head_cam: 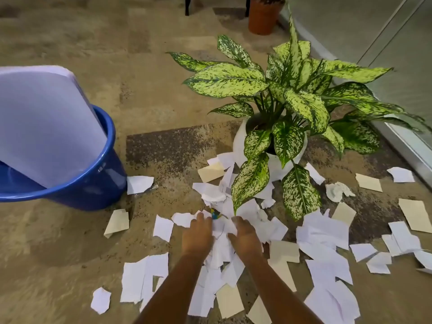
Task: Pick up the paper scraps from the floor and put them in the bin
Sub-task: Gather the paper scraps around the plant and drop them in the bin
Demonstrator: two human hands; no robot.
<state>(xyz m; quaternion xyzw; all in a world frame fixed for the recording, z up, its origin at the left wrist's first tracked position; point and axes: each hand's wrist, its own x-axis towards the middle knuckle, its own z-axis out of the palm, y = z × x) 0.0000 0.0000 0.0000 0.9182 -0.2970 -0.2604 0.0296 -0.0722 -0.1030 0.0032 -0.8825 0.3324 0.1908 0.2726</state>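
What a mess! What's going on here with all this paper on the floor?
A person is clearing torn paper off the carpet. The left hand and right hand are down on a heap of paper scraps before the potted plant, bunching them together; whether they grip yet is unclear. Many more scraps lie scattered around. The blue bin stands to the left, a large white sheet leaning in it.
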